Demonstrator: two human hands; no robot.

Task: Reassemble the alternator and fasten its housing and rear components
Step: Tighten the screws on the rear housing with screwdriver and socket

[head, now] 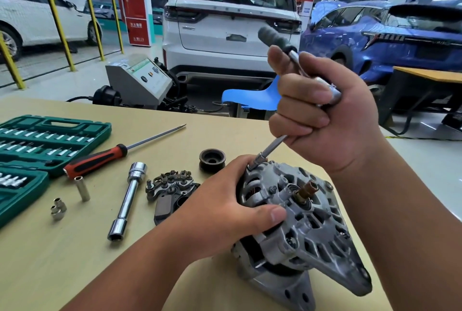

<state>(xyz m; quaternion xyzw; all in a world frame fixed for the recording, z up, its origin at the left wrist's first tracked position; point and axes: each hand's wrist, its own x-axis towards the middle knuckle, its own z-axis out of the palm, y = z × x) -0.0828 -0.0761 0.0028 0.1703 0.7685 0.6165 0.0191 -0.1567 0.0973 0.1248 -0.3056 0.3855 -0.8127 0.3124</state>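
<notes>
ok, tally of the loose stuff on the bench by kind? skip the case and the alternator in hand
Screwdriver: 1
Long socket extension: 1
Small loose sockets: 3
Pulley: 1
Rectifier and regulator assembly: 1
Total: 7

Two hands: the left hand and right hand. One alternator, one ratchet, one pulley, one rectifier. One screwdriver, one long socket, one sleeve, two small sockets. One green case on one table. Three cars: two white, one blue.
</notes>
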